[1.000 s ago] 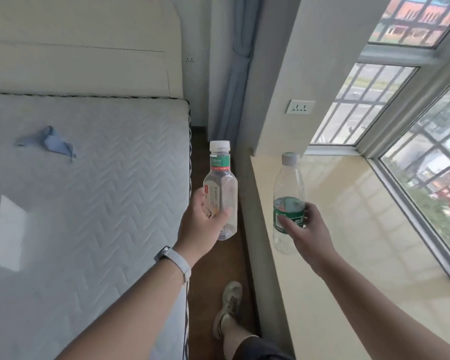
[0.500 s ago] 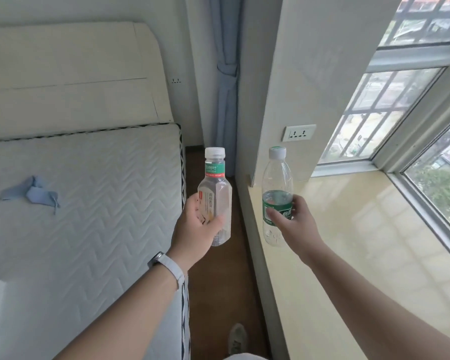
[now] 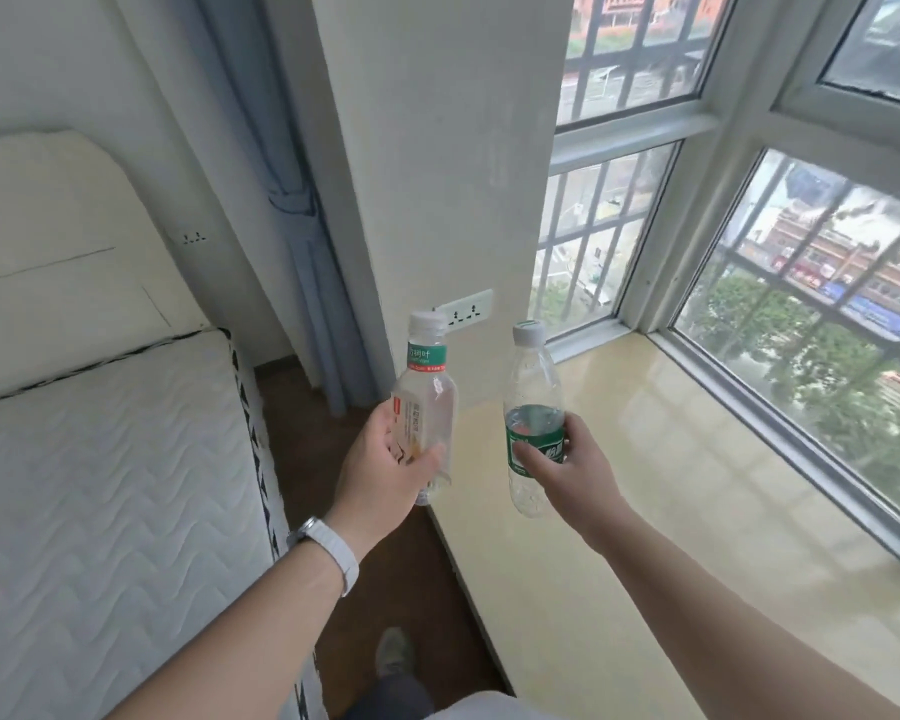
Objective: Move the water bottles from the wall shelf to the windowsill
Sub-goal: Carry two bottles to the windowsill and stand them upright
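Note:
My left hand (image 3: pixel 385 467) grips a clear bottle with a white cap and a green neck band (image 3: pixel 427 387), held upright over the strip of floor beside the windowsill's edge. My right hand (image 3: pixel 567 467) holds a second clear bottle with a dark green label (image 3: pixel 532 402), slightly tilted, above the near left part of the glossy beige windowsill (image 3: pixel 697 485). Both bottles are in the air, a short gap between them. The wall shelf is out of view.
A white quilted mattress (image 3: pixel 100 485) and its headboard fill the left. A blue-grey curtain (image 3: pixel 307 226) hangs by the wall column, which carries a socket plate (image 3: pixel 463 309). Barred windows (image 3: pixel 801 330) bound the sill on the right and far side. My shoe (image 3: pixel 393 652) stands on the dark floor.
The view has tilted up and moved forward toward the window. Both hands have carried their bottles closer to the sill corner, and the right bottle now hangs over the sill.

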Motion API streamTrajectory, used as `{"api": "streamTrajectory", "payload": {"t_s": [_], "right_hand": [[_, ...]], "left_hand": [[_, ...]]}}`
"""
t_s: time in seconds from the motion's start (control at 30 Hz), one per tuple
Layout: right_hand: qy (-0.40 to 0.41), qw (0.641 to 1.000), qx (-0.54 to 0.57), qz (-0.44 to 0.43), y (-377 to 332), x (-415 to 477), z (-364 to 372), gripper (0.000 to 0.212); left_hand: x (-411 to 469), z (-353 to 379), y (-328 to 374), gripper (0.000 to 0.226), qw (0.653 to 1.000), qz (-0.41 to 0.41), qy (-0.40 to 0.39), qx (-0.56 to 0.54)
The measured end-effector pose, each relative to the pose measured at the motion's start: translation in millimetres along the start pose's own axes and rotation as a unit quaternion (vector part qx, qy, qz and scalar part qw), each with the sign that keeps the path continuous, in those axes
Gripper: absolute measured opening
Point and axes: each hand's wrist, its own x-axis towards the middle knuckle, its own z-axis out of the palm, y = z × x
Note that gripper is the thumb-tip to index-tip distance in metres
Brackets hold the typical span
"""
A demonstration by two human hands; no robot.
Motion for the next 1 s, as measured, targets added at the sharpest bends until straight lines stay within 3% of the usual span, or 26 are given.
{"api": "streamTrajectory", "payload": {"t_s": [0.5,0.73,1.0], "right_hand": [[0.167,0.983,0.011,0.082,-17,101,-11,0.032],[0.237,0.962,0.029,0.133,-14,156,12,0.036],[0.298,0.937,0.022,0.182,8,188,27,0.036]], "left_hand": [[187,49,14,0.06,0.985,0.041,-0.166,0.001],[255,67,9,0.052,0.966,0.06,-0.252,0.006],[307,107,-18,0.041,0.957,0.059,-0.282,0.017]]}}
